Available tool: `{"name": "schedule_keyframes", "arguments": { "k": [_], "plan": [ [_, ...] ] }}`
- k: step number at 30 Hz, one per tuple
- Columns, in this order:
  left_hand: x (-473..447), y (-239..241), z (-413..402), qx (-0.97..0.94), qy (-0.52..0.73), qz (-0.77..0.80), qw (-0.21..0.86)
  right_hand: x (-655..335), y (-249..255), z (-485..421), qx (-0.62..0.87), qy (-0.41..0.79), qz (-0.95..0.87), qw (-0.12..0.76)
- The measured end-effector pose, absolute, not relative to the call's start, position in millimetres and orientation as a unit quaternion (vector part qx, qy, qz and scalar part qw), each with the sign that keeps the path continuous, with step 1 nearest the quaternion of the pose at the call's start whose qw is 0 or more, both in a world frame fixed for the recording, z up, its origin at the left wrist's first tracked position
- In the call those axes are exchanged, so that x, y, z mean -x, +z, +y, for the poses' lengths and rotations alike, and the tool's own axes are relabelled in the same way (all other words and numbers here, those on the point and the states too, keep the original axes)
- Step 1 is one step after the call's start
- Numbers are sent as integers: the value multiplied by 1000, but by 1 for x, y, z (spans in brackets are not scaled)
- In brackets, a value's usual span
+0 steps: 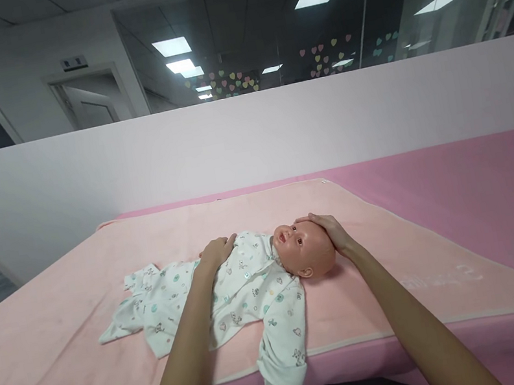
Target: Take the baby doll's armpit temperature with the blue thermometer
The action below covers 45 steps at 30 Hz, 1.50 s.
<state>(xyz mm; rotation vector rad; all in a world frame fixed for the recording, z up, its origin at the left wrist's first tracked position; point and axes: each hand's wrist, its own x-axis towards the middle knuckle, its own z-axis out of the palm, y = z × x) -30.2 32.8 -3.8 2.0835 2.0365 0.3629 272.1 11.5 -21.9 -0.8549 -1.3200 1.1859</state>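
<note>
A baby doll (304, 247) lies on its back across a peach-coloured blanket (385, 309), its head to the right. It wears a white, patterned baby suit (248, 286) whose empty-looking legs spread to the left. My left hand (218, 253) rests flat on the doll's waist, some fingertips hidden behind the suit. Against the top and far side of the doll's head lies my right hand (327, 228), fingers stretched along the forehead. The doll's near arm (284, 339) hangs over the front edge of the bed surface.
Beneath the blanket is a pink cover (485, 200). A white low wall (239, 143) runs along the far side. Beyond it are a glass window (255, 35) with heart stickers and two doors (89, 105) on the left.
</note>
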Motion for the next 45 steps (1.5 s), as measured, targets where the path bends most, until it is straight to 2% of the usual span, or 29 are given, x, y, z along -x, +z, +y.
{"name": "schedule_keyframes", "arguments": {
  "k": [5,11,15,20,23,25,27,29,31,34,42,45],
  "plan": [
    [30,-4,33,-707,122,689,104,-275,-24,14,352,474,-530,609],
    [29,-3,31,-702,130,691,110,-270,-21,10,362,521,-564,529],
    [29,-3,31,-698,147,692,113,-271,-22,12,372,521,-556,530],
    [28,-2,30,-703,199,674,105,-274,-23,13,369,478,-530,595],
    [23,4,26,-714,258,645,88,-272,-21,10,372,504,-549,553],
    [16,9,20,-714,324,609,116,-270,-20,7,375,525,-561,519],
    [6,14,11,-724,379,537,210,-268,-18,5,376,526,-562,516],
    [-5,18,1,-763,332,445,330,-268,-18,4,378,519,-562,522],
    [-13,21,-8,-804,232,382,392,-268,-18,4,377,519,-563,520],
    [-19,25,-17,-829,184,372,376,-268,-18,4,373,520,-566,519],
    [-23,20,-25,-850,189,412,267,-267,-18,5,373,504,-577,523],
    [-23,15,-24,-817,240,424,309,-268,-17,4,391,437,-600,545]
  ]
}}
